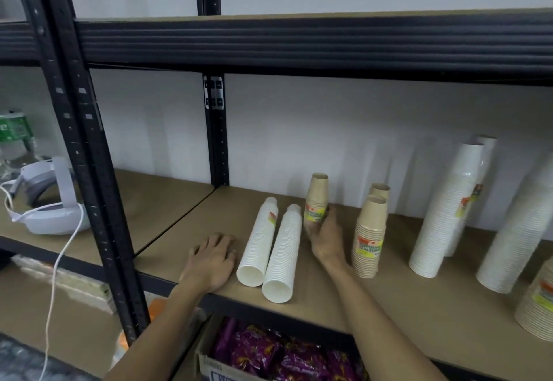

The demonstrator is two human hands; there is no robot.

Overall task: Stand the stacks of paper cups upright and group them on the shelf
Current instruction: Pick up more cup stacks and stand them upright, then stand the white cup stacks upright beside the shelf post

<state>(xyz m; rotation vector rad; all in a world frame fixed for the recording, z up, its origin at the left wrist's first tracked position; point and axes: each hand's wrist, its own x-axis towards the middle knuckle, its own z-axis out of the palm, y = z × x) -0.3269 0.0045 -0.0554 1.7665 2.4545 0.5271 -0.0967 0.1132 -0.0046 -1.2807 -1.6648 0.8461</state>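
Two white cup stacks (pixel 259 243) (pixel 282 253) lie on their sides, touching each other, at the centre of the brown shelf (pixel 359 306), their open mouths toward the front edge. Just left of them the left grip (pixel 211 256) rests palm down on the board with its fingers spread, holding nothing. Just right of them the right grip (pixel 326 235) has its fingers curled round the lower part of a short tan cup stack (pixel 316 198), which stands nearly upright. Further right stand two more tan stacks (pixel 371 231), one behind the other, then tall white stacks (pixel 449 210) toward the right edge, and another tan stack (pixel 538 303) at lower right. At the left of the frame a white headset (pixel 51 201) with a cable (pixel 57 261) lies on the neighbouring shelf. At the bottom centre a box holds purple packets (pixel 284 353).
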